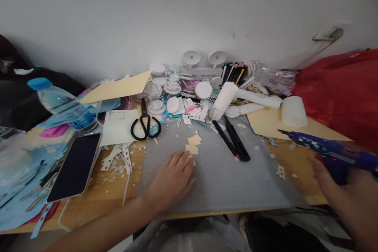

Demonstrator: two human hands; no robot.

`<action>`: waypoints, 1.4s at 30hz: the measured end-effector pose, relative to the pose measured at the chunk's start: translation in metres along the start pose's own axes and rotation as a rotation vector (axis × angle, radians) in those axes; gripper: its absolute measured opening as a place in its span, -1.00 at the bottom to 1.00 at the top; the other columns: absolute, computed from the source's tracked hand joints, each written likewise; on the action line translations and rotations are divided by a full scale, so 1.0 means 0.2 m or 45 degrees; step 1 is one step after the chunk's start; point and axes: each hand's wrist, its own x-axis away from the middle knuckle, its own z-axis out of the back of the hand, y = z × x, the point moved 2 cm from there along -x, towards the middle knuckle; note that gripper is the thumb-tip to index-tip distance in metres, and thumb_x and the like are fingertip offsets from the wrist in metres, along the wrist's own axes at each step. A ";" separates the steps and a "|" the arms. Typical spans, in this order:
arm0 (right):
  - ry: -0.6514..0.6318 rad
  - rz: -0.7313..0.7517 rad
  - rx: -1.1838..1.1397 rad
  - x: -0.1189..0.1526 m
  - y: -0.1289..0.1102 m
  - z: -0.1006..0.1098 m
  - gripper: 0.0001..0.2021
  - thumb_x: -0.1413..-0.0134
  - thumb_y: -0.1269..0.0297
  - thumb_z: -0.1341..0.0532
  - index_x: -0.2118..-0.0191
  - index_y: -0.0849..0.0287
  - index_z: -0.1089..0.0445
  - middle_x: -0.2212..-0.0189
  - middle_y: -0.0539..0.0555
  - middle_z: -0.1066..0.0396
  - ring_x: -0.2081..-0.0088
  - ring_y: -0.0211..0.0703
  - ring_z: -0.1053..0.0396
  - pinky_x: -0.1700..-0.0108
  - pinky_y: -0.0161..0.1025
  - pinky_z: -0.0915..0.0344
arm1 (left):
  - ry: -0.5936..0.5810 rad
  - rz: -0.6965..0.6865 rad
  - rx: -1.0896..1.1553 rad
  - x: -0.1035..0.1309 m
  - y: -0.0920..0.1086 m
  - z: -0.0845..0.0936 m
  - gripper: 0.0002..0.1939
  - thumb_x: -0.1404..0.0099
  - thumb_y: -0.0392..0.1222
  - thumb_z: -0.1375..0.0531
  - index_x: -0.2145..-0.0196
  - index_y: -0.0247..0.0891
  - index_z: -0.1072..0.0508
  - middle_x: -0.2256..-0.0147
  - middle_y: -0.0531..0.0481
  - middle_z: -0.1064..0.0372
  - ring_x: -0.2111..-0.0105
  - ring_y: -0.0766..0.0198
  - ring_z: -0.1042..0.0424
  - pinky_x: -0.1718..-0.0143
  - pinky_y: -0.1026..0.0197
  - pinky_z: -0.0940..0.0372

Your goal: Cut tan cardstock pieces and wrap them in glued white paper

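My left hand (174, 175) rests low over the grey cutting mat (230, 185), fingers bent and close together. A small cream paper piece (192, 161) shows at its fingertips, partly hidden under them. Just beyond lie a few more cream paper pieces (192, 149). On the right, my right hand (345, 193) is wrapped round a blue hot glue gun (330, 151), slightly blurred, its dark nozzle facing left above the table. A black utility knife (237, 141) and a black pen (225, 139) lie on the mat between the hands.
Black scissors (144, 122), a phone (75, 165) and a tilted water bottle (66, 106) are at left. White discs and beads (173, 86) crowd the wall side. White rolls (224, 100) and a red bag (339, 90) stand right. Paper scraps litter the wooden table (112, 189).
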 end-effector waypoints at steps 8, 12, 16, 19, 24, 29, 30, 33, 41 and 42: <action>-0.129 0.215 -0.121 0.09 -0.50 -0.19 -0.72 0.30 0.05 -0.33 0.62 0.09 -0.28 0.72 0.03 -0.34 0.66 -0.13 -0.32 0.60 -0.20 -0.20 | -0.011 0.005 0.039 0.07 0.30 -0.17 -0.12 -0.27 0.29 0.02 -0.22 -0.59 -0.11 -0.26 -0.63 0.12 -0.26 -0.41 0.08 -0.18 -0.22 0.00; -0.256 0.555 -0.279 0.18 -0.73 -0.38 -0.73 0.21 0.12 -0.24 0.67 0.08 -0.16 0.79 -0.07 -0.23 0.75 -0.24 -0.20 0.67 -0.30 -0.13 | 0.016 0.074 -0.003 0.07 0.28 -0.25 -0.02 -0.21 0.38 0.02 -0.26 -0.56 -0.05 -0.27 -0.66 0.17 -0.27 -0.43 0.13 -0.21 -0.24 0.11; -0.381 0.720 -0.344 0.27 -0.83 -0.54 -0.85 0.19 0.24 -0.20 0.60 0.08 -0.19 0.75 -0.09 -0.28 0.73 -0.26 -0.22 0.64 -0.32 -0.17 | 0.047 0.023 -0.059 0.07 0.25 -0.25 -0.05 -0.21 0.35 0.01 -0.24 -0.57 -0.09 -0.24 -0.68 0.11 -0.26 -0.44 0.08 -0.21 -0.22 0.17; -0.402 0.806 -0.343 0.32 -0.83 -0.62 -0.90 0.18 0.27 -0.18 0.57 0.11 -0.24 0.73 -0.09 -0.29 0.73 -0.26 -0.23 0.63 -0.33 -0.18 | 0.040 -0.005 -0.093 0.08 0.23 -0.23 -0.08 -0.19 0.32 -0.06 -0.22 -0.55 -0.11 -0.23 -0.68 0.06 -0.24 -0.45 0.03 -0.20 -0.25 0.23; -0.455 0.950 -0.335 0.35 -0.77 -0.66 -0.94 0.15 0.28 -0.18 0.48 0.13 -0.35 0.65 -0.06 -0.37 0.67 -0.24 -0.30 0.60 -0.33 -0.21 | 0.032 -0.006 -0.103 0.06 0.22 -0.23 -0.13 -0.19 0.31 -0.04 -0.19 -0.49 -0.15 -0.18 -0.64 -0.07 -0.20 -0.44 -0.08 -0.14 -0.32 0.20; -0.457 1.000 -0.263 0.33 -0.74 -0.65 -0.93 0.13 0.26 -0.21 0.44 0.11 -0.36 0.64 -0.06 -0.38 0.65 -0.21 -0.34 0.57 -0.31 -0.25 | 0.088 -0.041 -0.116 0.04 0.21 -0.23 -0.20 -0.23 0.28 0.00 -0.16 -0.49 -0.18 -0.13 -0.58 -0.19 -0.12 -0.38 -0.22 -0.12 -0.25 0.11; -0.455 0.999 -0.245 0.33 -0.74 -0.65 -0.92 0.13 0.25 -0.21 0.44 0.11 -0.35 0.65 -0.07 -0.37 0.66 -0.21 -0.32 0.58 -0.31 -0.24 | 0.097 -0.048 -0.120 0.04 0.20 -0.23 -0.22 -0.24 0.27 0.01 -0.15 -0.48 -0.18 -0.13 -0.55 -0.21 -0.11 -0.36 -0.24 -0.12 -0.23 0.10; -0.438 0.996 -0.199 0.32 -0.73 -0.65 -0.92 0.13 0.24 -0.21 0.46 0.11 -0.33 0.66 -0.07 -0.35 0.67 -0.20 -0.31 0.60 -0.30 -0.22 | 0.104 -0.078 -0.122 0.04 0.19 -0.22 -0.29 -0.29 0.22 0.06 -0.14 -0.46 -0.20 -0.08 -0.46 -0.29 -0.09 -0.30 -0.28 -0.13 -0.18 0.08; -0.423 0.985 -0.210 0.32 -0.73 -0.67 -0.89 0.12 0.23 -0.21 0.51 0.12 -0.29 0.70 -0.08 -0.31 0.71 -0.24 -0.24 0.62 -0.31 -0.17 | 0.090 -0.132 -0.090 0.05 0.19 -0.21 -0.32 -0.33 0.14 0.08 -0.18 -0.50 -0.16 -0.12 -0.47 -0.25 -0.11 -0.23 -0.28 -0.15 -0.11 0.08; -0.424 0.985 -0.214 0.32 -0.73 -0.67 -0.89 0.12 0.23 -0.21 0.51 0.12 -0.29 0.70 -0.09 -0.30 0.71 -0.25 -0.23 0.62 -0.31 -0.17 | 0.085 -0.121 -0.093 0.05 0.19 -0.22 -0.29 -0.32 0.16 0.07 -0.18 -0.53 -0.15 -0.13 -0.50 -0.23 -0.12 -0.24 -0.26 -0.15 -0.11 0.08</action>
